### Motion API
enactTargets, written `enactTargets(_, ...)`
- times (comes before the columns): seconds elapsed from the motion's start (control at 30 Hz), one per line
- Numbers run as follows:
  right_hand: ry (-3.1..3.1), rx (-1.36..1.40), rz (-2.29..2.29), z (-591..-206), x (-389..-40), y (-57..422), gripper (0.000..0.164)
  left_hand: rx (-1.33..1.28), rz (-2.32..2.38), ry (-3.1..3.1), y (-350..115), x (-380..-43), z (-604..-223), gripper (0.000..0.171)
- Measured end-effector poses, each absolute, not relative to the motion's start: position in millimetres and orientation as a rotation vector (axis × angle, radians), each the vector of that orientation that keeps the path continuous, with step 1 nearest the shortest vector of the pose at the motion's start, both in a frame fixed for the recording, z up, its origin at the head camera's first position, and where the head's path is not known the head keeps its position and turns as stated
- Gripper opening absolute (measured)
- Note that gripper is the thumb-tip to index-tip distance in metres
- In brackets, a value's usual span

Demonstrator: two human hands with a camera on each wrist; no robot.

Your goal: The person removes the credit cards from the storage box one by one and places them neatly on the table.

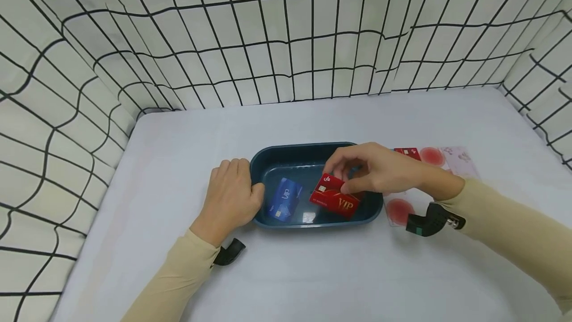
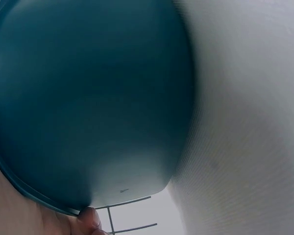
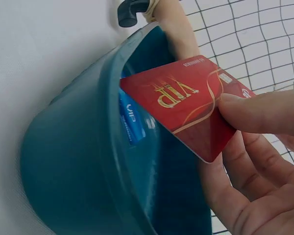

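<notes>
A red VIP card (image 1: 334, 197) is pinched between the thumb and fingers of my right hand (image 1: 371, 168), over the right half of a dark teal basin (image 1: 313, 224). In the right wrist view the card (image 3: 181, 98) is tilted above the basin's rim, its gold letters showing. Inside the basin, toward the left, lies a blue VIP card (image 1: 285, 199). My left hand (image 1: 234, 195) grips the basin's left end, thumb over the rim. The left wrist view shows the basin's outer wall (image 2: 98, 98) close up, with fingertips (image 2: 90, 220) at its edge.
Right of the basin, partly behind my right arm, lie another red card (image 1: 407, 153) and pale printed sheets (image 1: 460, 160) with pink circles. Black wire grid panels (image 1: 286, 39) stand along the back and sides of the white table (image 1: 286, 272).
</notes>
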State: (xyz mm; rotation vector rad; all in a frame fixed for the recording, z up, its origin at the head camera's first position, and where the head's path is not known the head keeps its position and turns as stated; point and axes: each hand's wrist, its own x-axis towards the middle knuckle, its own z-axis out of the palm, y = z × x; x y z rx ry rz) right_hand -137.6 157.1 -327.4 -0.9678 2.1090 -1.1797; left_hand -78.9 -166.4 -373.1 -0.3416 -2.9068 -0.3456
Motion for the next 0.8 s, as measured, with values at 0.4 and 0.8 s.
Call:
enactTargets(0.4,2.17,-0.884,-1.295,-319,-131,177,0.04,-0.338,-0.331,-2.908,-167,-79,-374,0.015)
enactTargets(0.8,2.203,-0.816,-1.389,-320,-125,193,0.04,-0.332,-0.341,-2.908,-166,-78,-375,0.014)
